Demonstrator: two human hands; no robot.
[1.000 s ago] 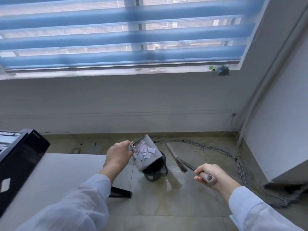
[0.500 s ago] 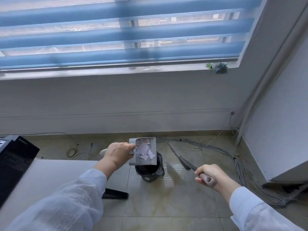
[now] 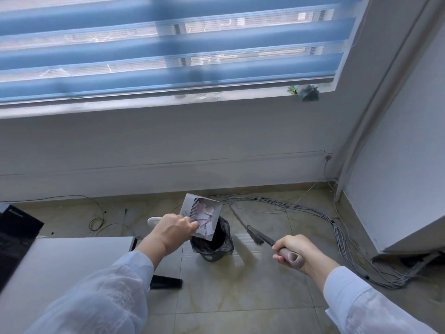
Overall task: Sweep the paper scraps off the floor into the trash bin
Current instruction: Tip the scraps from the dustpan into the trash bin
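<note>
My left hand [image 3: 172, 231] grips a grey dustpan [image 3: 192, 206] and holds it tilted over a small bin lined with a black bag [image 3: 216, 244]. Several white and pinkish paper scraps [image 3: 204, 219] lie in the pan, sliding toward its lower edge at the bin's mouth. My right hand [image 3: 292, 249] is closed on the grey handle of a broom [image 3: 243, 221]. The broom reaches away to the bin's right, with its dark bristles just above the tiled floor.
A white desk [image 3: 65, 261] with a black device [image 3: 14, 237] on it fills the lower left. A bundle of grey cables [image 3: 342, 239] runs over the floor at right, beside a white cabinet [image 3: 397, 189]. A wall and a window with blue blinds stand behind.
The dustpan has swung from tilting left to tilting steeply over the bin, and the scraps have slid toward its lower edge. My right hand with the broom has barely moved.
</note>
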